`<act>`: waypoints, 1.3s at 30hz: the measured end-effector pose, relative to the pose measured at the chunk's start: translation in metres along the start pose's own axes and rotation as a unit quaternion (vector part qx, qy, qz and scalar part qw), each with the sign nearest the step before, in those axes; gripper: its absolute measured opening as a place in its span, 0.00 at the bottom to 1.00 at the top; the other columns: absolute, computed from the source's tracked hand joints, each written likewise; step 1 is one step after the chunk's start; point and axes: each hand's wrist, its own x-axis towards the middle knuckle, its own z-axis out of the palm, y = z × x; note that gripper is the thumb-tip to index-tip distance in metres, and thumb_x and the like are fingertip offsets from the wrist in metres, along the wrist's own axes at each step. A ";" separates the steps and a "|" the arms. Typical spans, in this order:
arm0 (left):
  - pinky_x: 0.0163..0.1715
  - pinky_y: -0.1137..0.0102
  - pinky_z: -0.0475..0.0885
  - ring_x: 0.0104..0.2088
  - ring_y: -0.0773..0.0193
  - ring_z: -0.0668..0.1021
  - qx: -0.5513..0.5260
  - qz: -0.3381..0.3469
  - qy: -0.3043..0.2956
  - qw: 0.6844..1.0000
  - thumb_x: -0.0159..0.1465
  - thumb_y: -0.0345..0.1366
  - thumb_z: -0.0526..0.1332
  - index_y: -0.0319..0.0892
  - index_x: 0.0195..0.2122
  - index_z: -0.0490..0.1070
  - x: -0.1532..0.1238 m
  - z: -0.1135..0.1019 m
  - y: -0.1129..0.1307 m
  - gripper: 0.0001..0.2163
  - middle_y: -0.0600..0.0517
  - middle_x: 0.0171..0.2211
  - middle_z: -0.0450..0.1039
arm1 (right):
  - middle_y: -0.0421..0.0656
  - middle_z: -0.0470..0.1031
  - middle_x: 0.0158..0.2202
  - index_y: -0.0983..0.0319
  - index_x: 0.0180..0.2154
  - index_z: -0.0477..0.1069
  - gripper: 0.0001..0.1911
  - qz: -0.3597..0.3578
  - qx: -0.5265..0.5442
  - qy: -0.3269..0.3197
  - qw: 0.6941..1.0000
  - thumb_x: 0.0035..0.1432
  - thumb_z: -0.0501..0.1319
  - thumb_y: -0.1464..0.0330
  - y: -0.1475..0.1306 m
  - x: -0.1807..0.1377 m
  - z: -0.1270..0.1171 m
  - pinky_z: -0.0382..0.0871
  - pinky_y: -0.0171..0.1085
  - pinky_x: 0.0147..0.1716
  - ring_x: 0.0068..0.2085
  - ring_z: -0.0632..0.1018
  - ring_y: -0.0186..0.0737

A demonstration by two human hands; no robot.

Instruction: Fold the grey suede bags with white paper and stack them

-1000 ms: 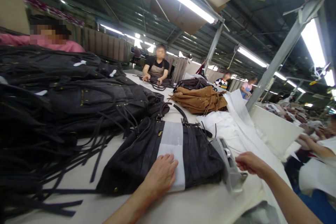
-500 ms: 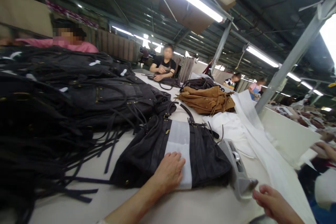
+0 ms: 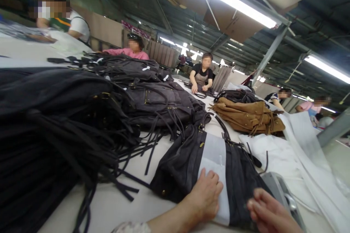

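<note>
A black handbag (image 3: 180, 167) lies on the table, with a band of white foam wrap (image 3: 216, 149) around its middle. My left hand (image 3: 207, 196) presses on this band with bent fingers held close together. Over the bag's right side, my right hand (image 3: 266, 209) is closed in a pinch. A faint clear bit, which looks like tape, shows at its fingertips. Beside the bag stands a grey tape dispenser (image 3: 279, 185), partly hidden behind my right hand. The bag's handles (image 3: 220, 123) point away from me.
Black bags with loose straps (image 3: 68, 123) are heaped to the left. Tan bags (image 3: 247, 114) lie farther back, near white wrapping sheets (image 3: 281, 153). Across the table (image 3: 136, 204), a co-worker (image 3: 202, 74) handles a dark item; other people work at the far left and right.
My right hand has moved from the dispenser's front end to above the bag's right side. My left hand stays on the foam band. The view has turned left.
</note>
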 end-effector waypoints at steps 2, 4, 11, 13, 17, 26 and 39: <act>0.57 0.48 0.55 0.50 0.47 0.66 0.007 0.008 -0.007 1.000 0.60 0.41 0.56 0.37 0.46 0.68 -0.001 0.000 0.000 0.16 0.39 0.47 0.67 | 0.40 0.76 0.38 0.52 0.39 0.66 0.21 -0.045 0.167 -0.068 0.983 0.47 0.69 0.53 -0.037 0.027 0.035 0.70 0.34 0.26 0.37 0.78 0.40; 0.57 0.47 0.54 0.50 0.47 0.66 0.020 0.012 -0.005 1.000 0.61 0.42 0.55 0.35 0.47 0.68 -0.002 0.002 0.000 0.18 0.38 0.47 0.67 | 0.38 0.76 0.38 0.55 0.38 0.63 0.22 -0.059 0.275 -0.121 0.952 0.46 0.70 0.57 -0.069 0.058 0.069 0.67 0.30 0.27 0.36 0.78 0.34; 0.57 0.46 0.54 0.48 0.47 0.68 0.012 -0.002 -0.040 0.999 0.61 0.43 0.56 0.38 0.44 0.72 0.002 0.007 -0.003 0.16 0.39 0.43 0.71 | 0.41 0.79 0.37 0.58 0.37 0.62 0.24 -0.033 0.235 -0.073 0.969 0.42 0.71 0.57 -0.067 0.136 0.120 0.60 0.27 0.22 0.36 0.80 0.38; 0.57 0.43 0.53 0.49 0.46 0.68 -0.002 0.002 -0.054 0.999 0.60 0.44 0.58 0.39 0.44 0.72 0.004 0.004 -0.004 0.16 0.39 0.44 0.71 | 0.42 0.80 0.37 0.58 0.37 0.62 0.24 -0.034 0.228 -0.061 0.971 0.42 0.70 0.56 -0.056 0.143 0.120 0.60 0.28 0.21 0.36 0.80 0.39; 0.56 0.40 0.52 0.48 0.45 0.70 -0.017 0.012 -0.053 0.998 0.60 0.44 0.57 0.39 0.43 0.73 0.005 -0.007 -0.008 0.16 0.40 0.43 0.72 | 0.43 0.80 0.36 0.58 0.36 0.63 0.24 -0.043 0.217 -0.057 0.974 0.43 0.70 0.55 -0.047 0.147 0.121 0.64 0.29 0.23 0.36 0.79 0.39; 0.54 0.46 0.60 0.58 0.40 0.61 -0.061 0.047 -0.029 0.997 0.57 0.44 0.59 0.37 0.48 0.71 0.009 -0.016 -0.023 0.21 0.37 0.55 0.63 | 0.42 0.79 0.34 0.59 0.35 0.63 0.24 -0.086 0.182 -0.060 0.978 0.44 0.68 0.51 -0.040 0.157 0.124 0.66 0.31 0.24 0.35 0.80 0.41; 0.55 0.45 0.60 0.49 0.47 0.68 -0.070 0.050 -0.049 0.995 0.58 0.46 0.59 0.39 0.42 0.72 0.009 -0.012 -0.026 0.17 0.40 0.46 0.67 | 0.41 0.79 0.30 0.59 0.39 0.69 0.19 -0.234 -0.022 -0.042 0.971 0.53 0.62 0.52 -0.040 0.171 0.113 0.70 0.39 0.40 0.36 0.78 0.43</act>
